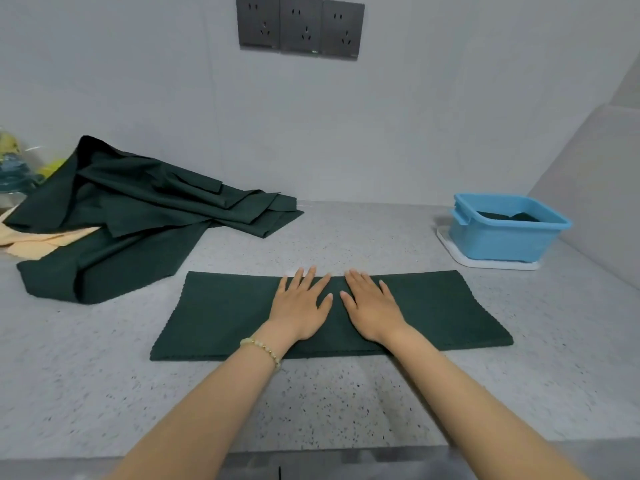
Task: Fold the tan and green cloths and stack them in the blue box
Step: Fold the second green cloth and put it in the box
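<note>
One green cloth (214,317), dark, folded into a long flat band, lying crosswise at the middle of the speckled grey tabletop (346,393); edges finely scalloped, near long edge showing stacked layers; surface smooth. Two hands laid flat on its centre, palms down, fingers straight and slightly spread: left hand (301,306) and right hand (372,308) side by side, thumbs nearly touching; neither pinches the fabric. Pale beaded bracelet (263,348) on the left wrist. Several more green cloths (138,209), unfolded, heaped in a rumpled pile at the far left of the tabletop; tan cloth (41,239), pale peach, partly tucked under that pile at the left edge. Blue box (502,237), plastic, rectangular, at the far right, well apart from the hands; folded green cloth (509,216) lying inside it; box standing on a white tray (485,263). Three dark wall sockets (300,27) above, on the grey wall.
</note>
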Demonstrator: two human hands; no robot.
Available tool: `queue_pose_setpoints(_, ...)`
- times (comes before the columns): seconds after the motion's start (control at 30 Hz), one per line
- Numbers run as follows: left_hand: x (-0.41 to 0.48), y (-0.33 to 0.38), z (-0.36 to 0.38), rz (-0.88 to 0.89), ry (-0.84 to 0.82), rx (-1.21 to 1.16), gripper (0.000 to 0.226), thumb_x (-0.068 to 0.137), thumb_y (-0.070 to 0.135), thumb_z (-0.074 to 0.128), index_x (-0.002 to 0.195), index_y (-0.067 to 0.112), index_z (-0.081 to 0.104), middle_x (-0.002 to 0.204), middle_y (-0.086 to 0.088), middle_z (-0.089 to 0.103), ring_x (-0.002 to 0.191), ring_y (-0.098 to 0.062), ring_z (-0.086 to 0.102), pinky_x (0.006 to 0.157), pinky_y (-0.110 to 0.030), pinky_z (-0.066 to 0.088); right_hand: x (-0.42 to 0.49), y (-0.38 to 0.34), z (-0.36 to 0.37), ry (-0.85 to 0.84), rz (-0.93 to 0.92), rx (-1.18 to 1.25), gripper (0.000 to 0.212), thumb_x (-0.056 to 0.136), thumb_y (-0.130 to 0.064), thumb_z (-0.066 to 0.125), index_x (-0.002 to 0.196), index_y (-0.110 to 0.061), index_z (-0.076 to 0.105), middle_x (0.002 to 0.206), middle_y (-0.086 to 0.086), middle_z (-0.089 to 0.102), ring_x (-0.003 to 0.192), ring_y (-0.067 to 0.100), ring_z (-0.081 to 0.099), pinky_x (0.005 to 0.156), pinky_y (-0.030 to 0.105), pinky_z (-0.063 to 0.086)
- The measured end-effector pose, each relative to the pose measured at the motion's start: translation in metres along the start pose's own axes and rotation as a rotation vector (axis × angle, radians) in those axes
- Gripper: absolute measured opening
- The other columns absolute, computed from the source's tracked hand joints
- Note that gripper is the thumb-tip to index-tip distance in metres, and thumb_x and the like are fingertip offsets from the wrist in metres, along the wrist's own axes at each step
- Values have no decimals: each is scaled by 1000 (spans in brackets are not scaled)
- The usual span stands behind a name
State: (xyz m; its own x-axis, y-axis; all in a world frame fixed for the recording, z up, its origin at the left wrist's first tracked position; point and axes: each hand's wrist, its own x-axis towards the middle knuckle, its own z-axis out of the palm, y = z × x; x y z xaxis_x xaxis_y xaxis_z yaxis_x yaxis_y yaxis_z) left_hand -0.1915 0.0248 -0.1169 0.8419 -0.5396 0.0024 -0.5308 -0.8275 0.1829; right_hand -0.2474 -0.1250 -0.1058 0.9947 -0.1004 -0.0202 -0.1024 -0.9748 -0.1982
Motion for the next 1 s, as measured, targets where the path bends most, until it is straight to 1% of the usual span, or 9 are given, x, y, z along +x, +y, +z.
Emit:
queue_pose_setpoints(0.13, -3, -23, -6, 1, 0, 5, 52, 101, 49, 14, 151, 39, 3, 161, 5, -5, 148, -17, -5, 118, -41, -5, 1, 9, 3, 15, 14, -14, 58, 102, -45, 16, 152, -19, 2, 160, -5, 0, 147, 10, -1, 119, 34, -1)
queue_pose_setpoints(0.33, -25, -94, -19, -116, -29, -21, 55, 94, 66, 15, 146, 52, 5, 160, 10, -5, 147, -19, -9, 116, -50, -9, 4, 11, 8, 27, 16, -18, 59, 101, -46, 15, 152, -19, 2, 160, -7, 0, 146, 8, -2, 118, 33, -1)
queue_pose_setpoints(0.5, -32, -119, -28, -188, -72, 1, 56, 95, 63, 13, 148, 49, 1, 160, 10, -8, 147, -23, -9, 115, -50, -9, -2, 9, 5, 14, 17, -2, 62, 101, -48, 18, 152, -18, 1, 160, -5, -1, 146, 9, -3, 119, 32, -2)
queue_pose_setpoints(0.6, -27, -112, -36, -192, -91, 18, 52, 101, 51, 10, 151, 40, 4, 161, 5, -4, 147, -25, -10, 117, -47, -11, -15, 0, -1, -33, -87, 71, 66, 98, -54, 26, 152, -23, 4, 159, -8, -1, 146, 9, -3, 119, 32, -3)
queue_pose_setpoints(0.67, -21, -102, -39, -127, -23, -9, 51, 103, 44, 15, 151, 28, 21, 160, 3, 12, 148, -23, 0, 118, -41, -7, -27, -13, -3, -78, -222, 119, 66, 95, -58, 30, 151, -31, 8, 159, -12, 0, 146, 6, -3, 118, 30, -4)
queue_pose_setpoints(0.7, -17, -95, -41, -74, 34, -43, 49, 103, 42, 21, 147, 24, 33, 156, 2, 26, 146, -21, 12, 117, -37, 0, -34, -19, -5, -87, -286, 140, 66, 94, -60, 32, 151, -35, 11, 158, -14, 3, 146, 5, -1, 118, 28, -4)
queue_pose_setpoints(0.77, -9, -82, -44, 3, 150, -115, 38, 102, 39, 35, 131, 21, 53, 135, 2, 52, 130, -19, 38, 109, -29, 19, -46, -33, -6, -94, -398, 181, 65, 91, -63, 38, 149, -40, 17, 157, -18, 13, 144, 0, 6, 116, 22, 0)
queue_pose_setpoints(0.87, 1, -65, -47, 30, 202, -177, 24, 97, 34, 50, 113, 21, 62, 112, 2, 60, 110, -17, 50, 94, -27, 34, -60, -48, -4, -93, -529, 206, 59, 90, -60, 47, 144, -42, 31, 152, -20, 26, 141, -5, 14, 113, 15, 6)
queue_pose_setpoints(1.0, 7, -59, -47, 19, 188, -179, 15, 92, 31, 59, 103, 21, 64, 101, 4, 61, 101, -17, 53, 90, -29, 36, -65, -56, 4, 11, -605, 160, 40, 97, -42, 46, 136, -36, 48, 149, -15, 36, 139, -1, 26, 110, 11, 15)
